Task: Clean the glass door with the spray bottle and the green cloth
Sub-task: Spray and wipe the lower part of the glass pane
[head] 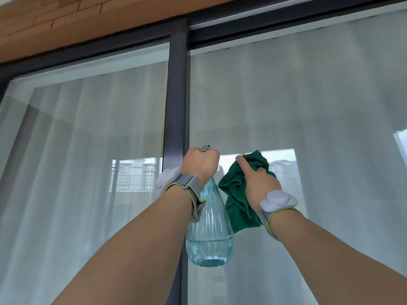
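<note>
1. Sheer curtains (88, 150) hang behind the glass door (286, 106) we face.
2. Our left hand (200, 165) clutches the spray bottle (209, 234), raised by the frame, probably to spray.
3. Our right hand (259, 183) bunches the green cloth (237, 194) against the pane, ready for wiping.
</note>
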{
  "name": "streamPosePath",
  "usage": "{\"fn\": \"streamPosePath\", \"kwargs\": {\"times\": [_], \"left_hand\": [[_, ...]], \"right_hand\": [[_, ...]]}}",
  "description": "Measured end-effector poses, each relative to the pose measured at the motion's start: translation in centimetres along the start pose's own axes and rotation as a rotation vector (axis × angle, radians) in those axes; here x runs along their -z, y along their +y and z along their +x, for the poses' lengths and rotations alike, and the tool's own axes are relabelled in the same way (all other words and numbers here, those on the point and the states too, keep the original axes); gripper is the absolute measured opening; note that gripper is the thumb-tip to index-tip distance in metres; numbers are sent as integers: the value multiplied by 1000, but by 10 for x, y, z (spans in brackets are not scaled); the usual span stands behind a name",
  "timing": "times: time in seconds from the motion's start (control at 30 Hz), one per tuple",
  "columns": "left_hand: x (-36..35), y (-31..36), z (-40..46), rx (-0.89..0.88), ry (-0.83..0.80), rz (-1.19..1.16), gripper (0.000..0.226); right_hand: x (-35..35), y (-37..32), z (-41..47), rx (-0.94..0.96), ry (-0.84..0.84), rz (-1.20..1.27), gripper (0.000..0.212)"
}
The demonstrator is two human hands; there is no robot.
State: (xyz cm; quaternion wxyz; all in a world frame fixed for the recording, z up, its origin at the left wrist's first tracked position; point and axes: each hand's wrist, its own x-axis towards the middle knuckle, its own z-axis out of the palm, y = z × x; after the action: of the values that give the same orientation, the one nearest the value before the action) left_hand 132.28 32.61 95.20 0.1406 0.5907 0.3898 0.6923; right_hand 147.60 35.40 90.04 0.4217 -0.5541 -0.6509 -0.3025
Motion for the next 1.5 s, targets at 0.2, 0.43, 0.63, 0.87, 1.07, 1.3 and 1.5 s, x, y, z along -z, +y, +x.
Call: {"fn": "streamPosePath", "kwargs": {"times": [0.2, 0.43, 0.63, 0.87, 1.07, 1.3, 1.5], "left_hand": [[10, -10, 10, -6, -28, 40, 25], [14, -18, 8, 7, -58, 18, 53], [21, -11, -7, 1, -92, 8, 24], [27, 0, -13, 19, -132, 57, 4], [14, -13, -27, 69, -199, 87, 17], [13, -25, -26, 41, -150, 120, 25], [46, -32, -10, 12, -101, 140, 20]], "right_hand": [[-10, 8, 4, 90, -30, -291, 94], [-6, 13, 14, 93, 53, -398, 75], [-8, 10, -7, 161, -24, -119, 48], [-7, -3, -55, 152, -24, -70, 43], [-19, -8, -68, 112, 54, -126, 51], [-73, -37, -77, 78, 287, -160, 65], [-86, -53, -22, -22, 296, -132, 60]]}}
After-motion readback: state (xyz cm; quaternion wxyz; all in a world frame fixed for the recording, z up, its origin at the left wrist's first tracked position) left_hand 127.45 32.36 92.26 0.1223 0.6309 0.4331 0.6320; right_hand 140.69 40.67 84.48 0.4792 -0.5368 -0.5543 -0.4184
